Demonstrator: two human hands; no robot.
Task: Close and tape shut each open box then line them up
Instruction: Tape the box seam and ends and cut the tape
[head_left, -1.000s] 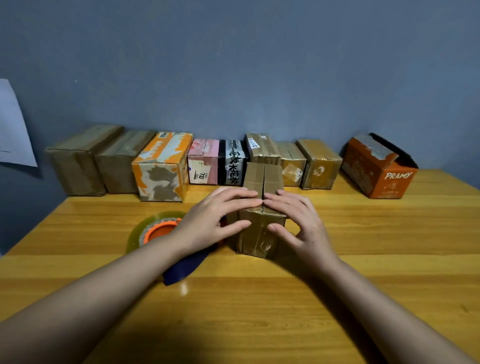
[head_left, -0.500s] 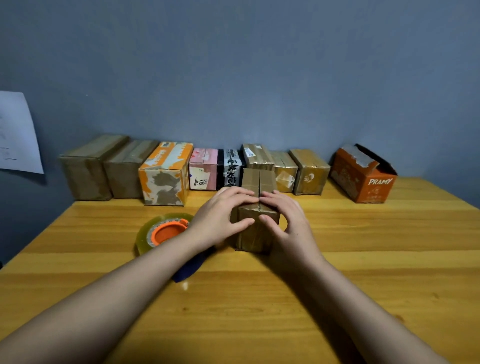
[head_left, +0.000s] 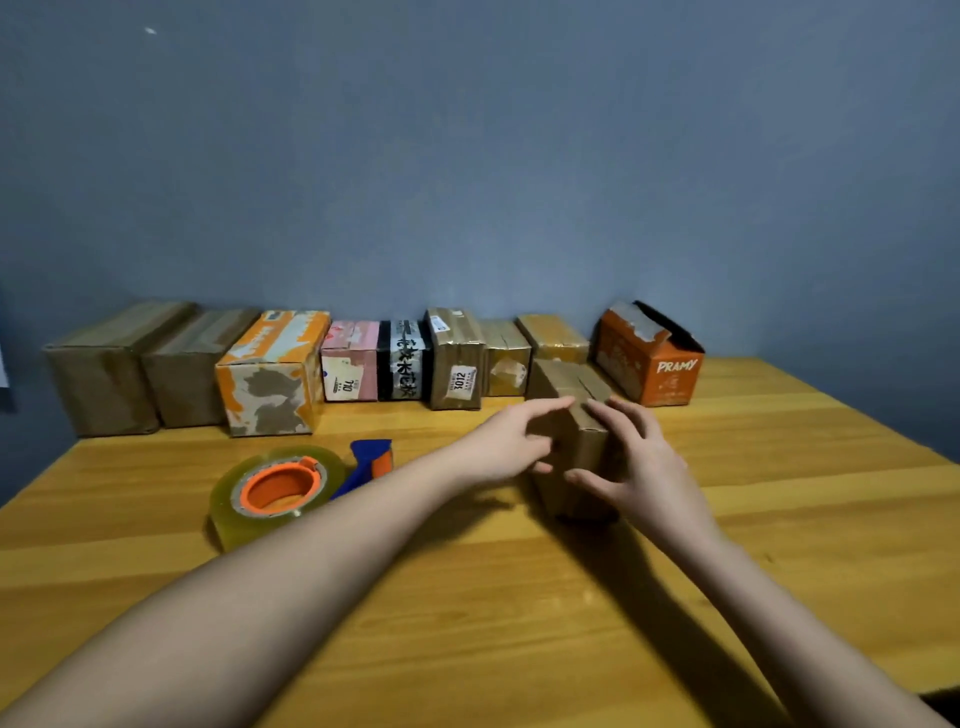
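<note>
Change since earlier frames: we find the small brown box, formerly centred in front of the black-and-white box, now carried to the right, toward the gap before the orange PRAMY box; the tape dispenser lies uncovered to the left.
Left hand: we see its fingers curled against the box's left face, fingertips at the top edge, holding it.
Right hand: we see it cupped round the box's right face, thumb low on the near face; both hands clamp the same box between them.
Box position: we place it in front of the row of boxes at the wall, near the row's right end, over the table; motion blur leaves us unsure whether its base touches the wood.
Seal: we read its top flaps as meeting at a centre seam; tape over the seam may be present, though we cannot confirm it.
PRAMY box: we note that it lies on its side, its mouth open.
Risk, misalignment: we judge that pushing in at the present skew could nudge the neighbouring yellowish box out of line.
Risk, slip: we expect a glossy taped surface held only by side pressure to twist or drop.
</note>
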